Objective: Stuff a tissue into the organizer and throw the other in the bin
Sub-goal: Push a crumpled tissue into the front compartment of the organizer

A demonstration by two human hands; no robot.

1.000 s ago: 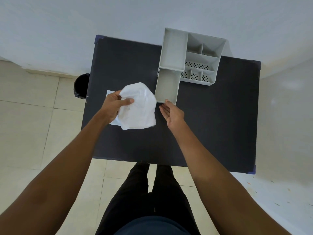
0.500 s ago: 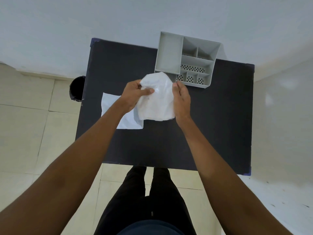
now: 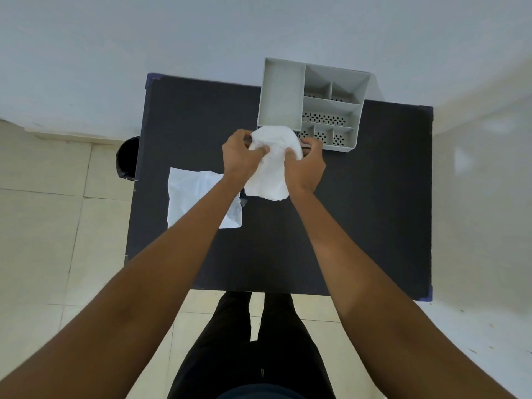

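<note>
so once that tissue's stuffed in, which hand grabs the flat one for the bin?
Left, probably. The left hand is on the side of the flat tissue, and the bin stands off the table's left edge.

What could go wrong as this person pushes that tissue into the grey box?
The crumpled tissue, held by the left hand and right hand, may catch on the organizer rim and tear. Pushing could slide the organizer. A forearm might brush the flat tissue toward the table edge.
</note>
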